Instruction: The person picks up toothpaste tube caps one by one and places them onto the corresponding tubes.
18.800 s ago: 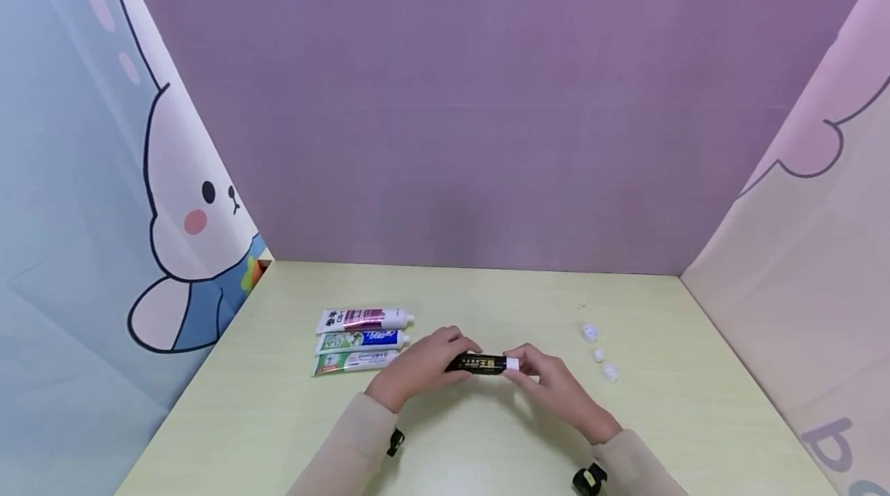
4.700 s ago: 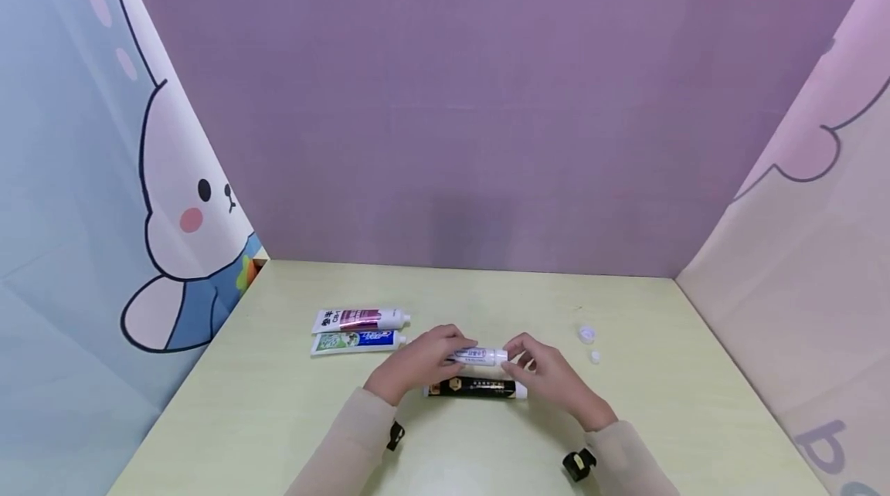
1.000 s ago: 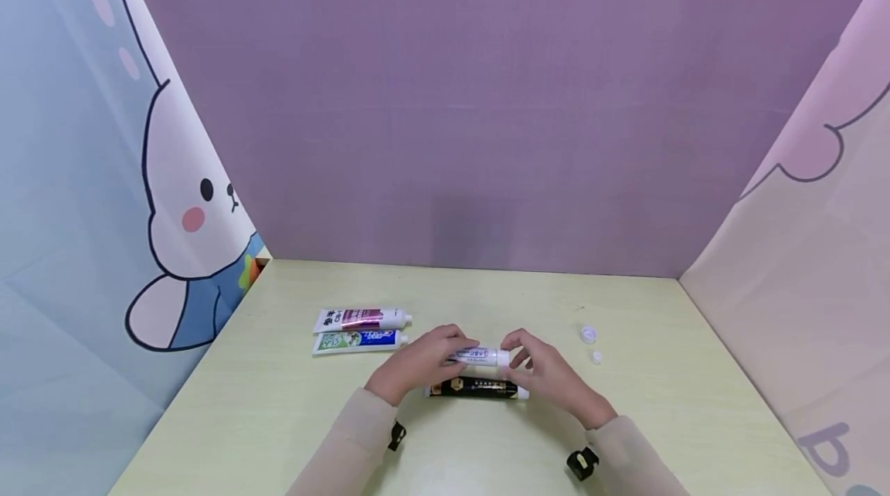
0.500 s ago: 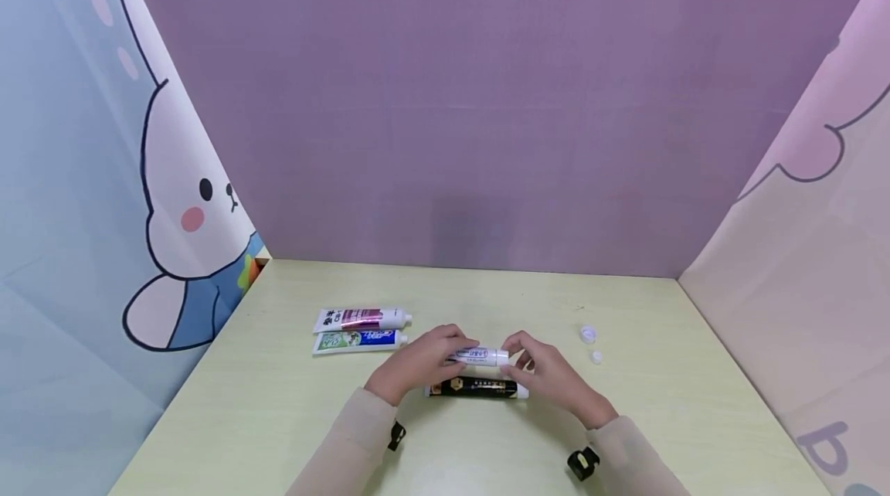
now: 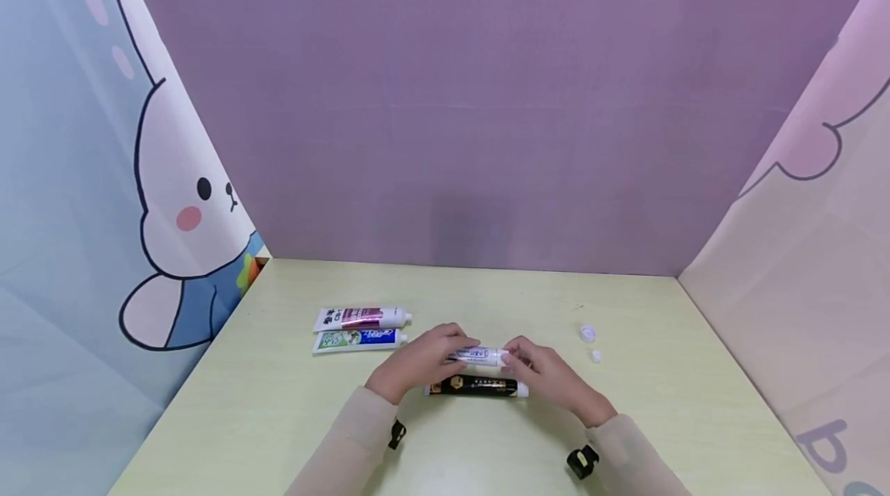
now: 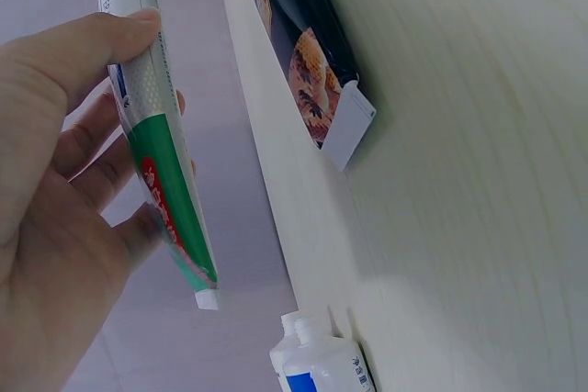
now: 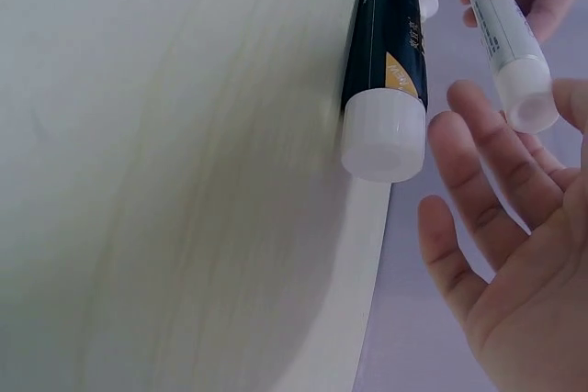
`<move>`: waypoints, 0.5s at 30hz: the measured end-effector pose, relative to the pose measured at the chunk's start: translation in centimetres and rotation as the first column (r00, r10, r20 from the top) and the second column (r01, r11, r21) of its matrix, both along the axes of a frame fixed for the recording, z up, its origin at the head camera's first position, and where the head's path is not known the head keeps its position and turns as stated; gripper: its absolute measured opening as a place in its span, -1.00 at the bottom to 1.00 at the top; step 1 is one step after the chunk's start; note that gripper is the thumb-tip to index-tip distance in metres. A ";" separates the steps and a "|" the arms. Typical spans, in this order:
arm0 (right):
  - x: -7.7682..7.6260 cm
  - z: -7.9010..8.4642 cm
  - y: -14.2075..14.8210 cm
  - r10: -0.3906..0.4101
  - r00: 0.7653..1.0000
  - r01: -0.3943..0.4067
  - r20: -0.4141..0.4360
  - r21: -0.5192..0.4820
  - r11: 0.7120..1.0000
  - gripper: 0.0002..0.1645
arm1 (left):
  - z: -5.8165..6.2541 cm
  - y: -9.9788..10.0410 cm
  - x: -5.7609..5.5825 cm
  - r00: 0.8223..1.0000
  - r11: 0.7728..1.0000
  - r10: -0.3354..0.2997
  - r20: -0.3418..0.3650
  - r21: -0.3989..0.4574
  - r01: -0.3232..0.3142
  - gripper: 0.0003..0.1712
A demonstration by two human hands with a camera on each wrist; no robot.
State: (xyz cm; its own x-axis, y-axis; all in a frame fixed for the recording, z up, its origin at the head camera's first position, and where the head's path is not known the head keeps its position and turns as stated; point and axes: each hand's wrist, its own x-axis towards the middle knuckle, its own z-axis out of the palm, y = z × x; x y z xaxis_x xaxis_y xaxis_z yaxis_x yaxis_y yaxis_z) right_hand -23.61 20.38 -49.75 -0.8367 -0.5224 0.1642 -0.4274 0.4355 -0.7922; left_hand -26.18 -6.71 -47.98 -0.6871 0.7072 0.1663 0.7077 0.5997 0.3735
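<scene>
My left hand grips a white and green toothpaste tube around its body, between thumb and fingers, raised off the table. At the tube's right end, my right hand pinches the white cap with thumb and index finger; its other fingers are spread loosely below. The cap sits on the tube's end. Just in front of both hands lies a black toothpaste tube, its white cap on and pointing right.
At the left, a purple and white toothpaste tube and a blue and green one lie side by side, uncapped nozzles rightward. Two loose white caps, a larger cap and a smaller cap, lie at the right on the pale table.
The black tube, earlier in my hands, now lies on the table. The white and green tube has left the row, and one loose cap has left the right side. My right fingers have closed onto the cap.
</scene>
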 end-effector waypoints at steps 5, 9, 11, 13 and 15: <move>0.0 0.3 0.0 -0.013 0.998 0.012 0.054 0.026 1.000 -0.62 | -0.1 0.1 -0.1 1.000 1.000 -0.018 -0.005 0.001 0.018 -0.51; -0.1 0.4 0.0 -0.034 0.998 0.031 0.050 0.054 0.998 -0.59 | -0.1 0.1 -0.2 0.999 0.999 -0.032 -0.008 0.007 0.032 -0.51; -0.1 0.3 0.0 -0.042 0.998 0.039 0.047 0.063 0.997 -0.58 | -0.1 0.1 -0.2 0.999 0.999 -0.034 -0.005 0.008 0.034 -0.51; -0.2 0.2 0.1 -0.050 0.998 0.047 0.039 0.073 0.996 -0.57 | -0.1 0.1 -0.2 0.999 0.999 -0.032 -0.002 0.006 0.032 -0.51; -0.2 0.1 0.1 -0.060 0.998 0.057 0.025 0.086 0.995 -0.57 | -0.2 0.1 -0.2 1.000 1.000 -0.029 -0.001 0.004 0.029 -0.51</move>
